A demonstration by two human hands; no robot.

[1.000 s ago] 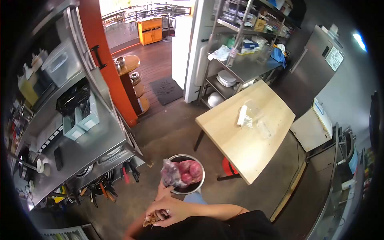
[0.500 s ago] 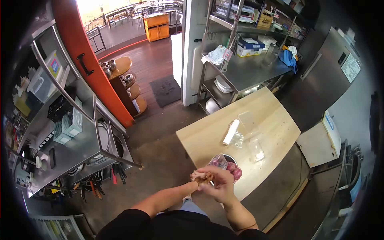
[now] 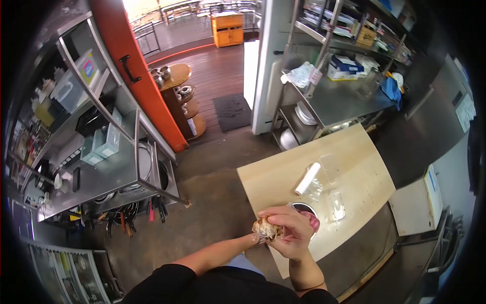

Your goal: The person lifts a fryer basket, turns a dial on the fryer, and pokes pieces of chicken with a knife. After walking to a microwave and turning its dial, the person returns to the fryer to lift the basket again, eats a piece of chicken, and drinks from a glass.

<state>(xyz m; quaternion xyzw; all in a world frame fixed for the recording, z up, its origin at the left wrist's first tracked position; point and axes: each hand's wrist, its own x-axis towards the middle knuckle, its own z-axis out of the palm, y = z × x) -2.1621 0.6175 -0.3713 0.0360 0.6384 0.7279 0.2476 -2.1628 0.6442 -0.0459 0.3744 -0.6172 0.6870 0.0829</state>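
My right hand (image 3: 291,230) is closed around a brown and whitish lump of food (image 3: 267,229), perhaps shredded meat, with clear plastic seeming to cling to its lower edge. My left hand sits behind and below the lump, its fingers hidden; only the wrist (image 3: 249,241) and forearm show. Just past my right hand, on the wooden table (image 3: 273,175), stands a round metal bowl (image 3: 302,205). Reddish-purple rounded pieces (image 3: 312,221) show at the bowl, partly covered by my hand.
A white roll of plastic wrap (image 3: 307,180) and clear plastic pieces (image 3: 337,205) lie on the table. Left is a steel counter (image 3: 109,180) with baskets (image 3: 104,144) and hanging utensils. Behind stand a steel shelf table (image 3: 339,101) and an orange door (image 3: 131,76).
The view has shifted, so the room appears further right. My right hand has turned over the lump, showing more of its whitish side, and now covers more of the bowl.
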